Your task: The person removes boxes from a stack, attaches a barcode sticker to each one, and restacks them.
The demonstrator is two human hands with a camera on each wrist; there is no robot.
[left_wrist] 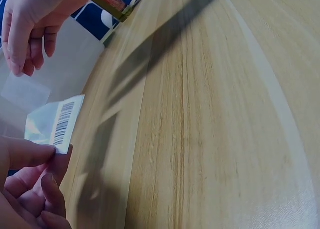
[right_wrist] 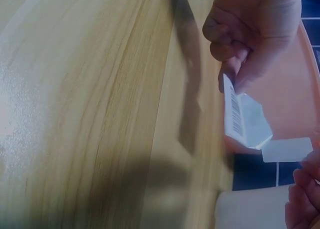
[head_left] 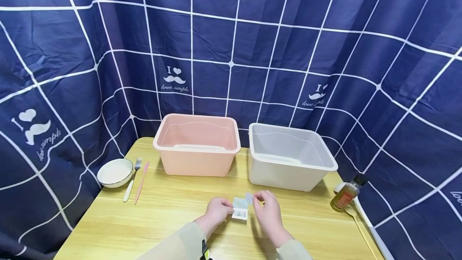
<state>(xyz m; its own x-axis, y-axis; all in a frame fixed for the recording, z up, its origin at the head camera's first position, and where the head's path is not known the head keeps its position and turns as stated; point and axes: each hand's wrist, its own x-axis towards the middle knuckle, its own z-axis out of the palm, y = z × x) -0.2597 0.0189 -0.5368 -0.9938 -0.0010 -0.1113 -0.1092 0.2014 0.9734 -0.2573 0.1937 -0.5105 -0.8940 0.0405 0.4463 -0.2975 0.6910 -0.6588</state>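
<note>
Between thumb and fingers, my left hand point(head_left: 217, 211) pinches a small, flat, pale packet point(head_left: 240, 213) with a printed barcode. The packet point(left_wrist: 56, 123) is held above the wooden table in the left wrist view, its barcode half white and the other half shiny. My right hand point(head_left: 268, 214) pinches a small translucent rectangular piece point(head_left: 249, 198) by one end. In the right wrist view, that piece point(right_wrist: 286, 150) meets the corner of the packet point(right_wrist: 250, 121); whether they are joined I cannot tell. What the packet contains is not visible.
A pink bin point(head_left: 196, 163) and a grey bin point(head_left: 285, 176) stand at the back. On the left lie a white bowl point(head_left: 114, 173), a fork point(head_left: 132, 179) and a pink knife point(head_left: 142, 183). A bottle point(head_left: 347, 193) and a long-handled utensil point(head_left: 362, 230) are at the right edge.
</note>
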